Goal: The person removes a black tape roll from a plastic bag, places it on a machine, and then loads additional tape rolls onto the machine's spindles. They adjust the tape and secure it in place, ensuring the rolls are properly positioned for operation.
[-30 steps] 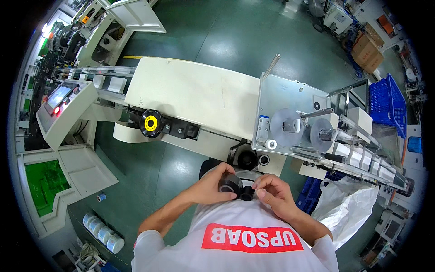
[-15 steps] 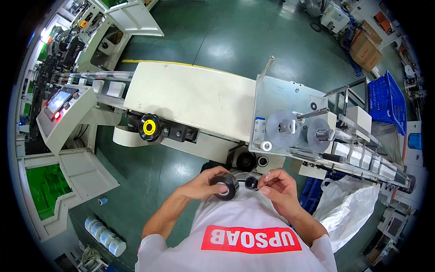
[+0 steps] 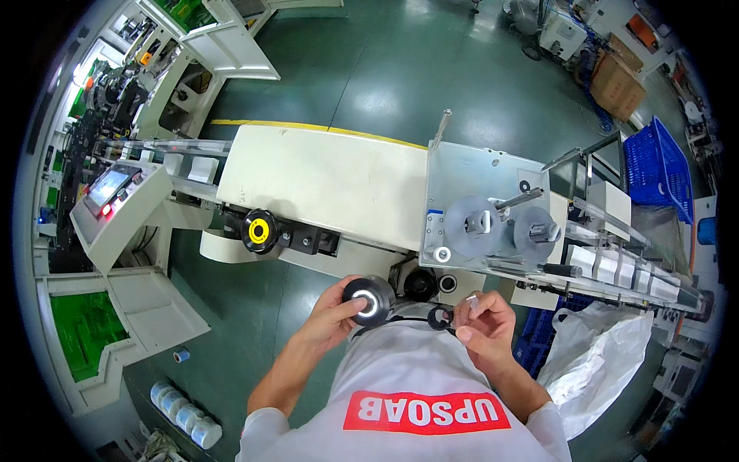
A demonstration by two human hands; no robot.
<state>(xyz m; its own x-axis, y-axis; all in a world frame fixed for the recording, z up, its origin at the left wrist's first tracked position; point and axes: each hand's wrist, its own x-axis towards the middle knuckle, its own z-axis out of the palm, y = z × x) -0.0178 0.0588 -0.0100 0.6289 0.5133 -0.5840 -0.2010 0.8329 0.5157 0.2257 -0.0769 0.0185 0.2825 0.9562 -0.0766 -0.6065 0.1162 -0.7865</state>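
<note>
My left hand [image 3: 331, 314] is closed around a thick black ribbon roll [image 3: 386, 296], its thumb at the pale core. Beside it, my right hand [image 3: 486, 323] has its fingers bent at a small black roll [image 3: 439, 318] with a hollow centre. A thin dark strip runs between the two rolls in front of my white shirt. Something small and shiny shows at the right fingertips, too small to name. Just beyond my hands, a black round part [image 3: 420, 285] and a white-and-black ring [image 3: 448, 283] sit on the machine's near side.
A cream machine bench [image 3: 323, 185] spans ahead, with a black knob [image 3: 260, 230] at its left. Clear discs [image 3: 471, 225] stand on a metal plate to the right, near a conveyor with white boxes [image 3: 604, 262]. A white sack [image 3: 596, 362] and a blue crate [image 3: 657, 169] lie right.
My left hand has turned the large roll, so its pale core faces up more. The small roll has shifted slightly right and down with my right hand. The whole view has moved a little.
</note>
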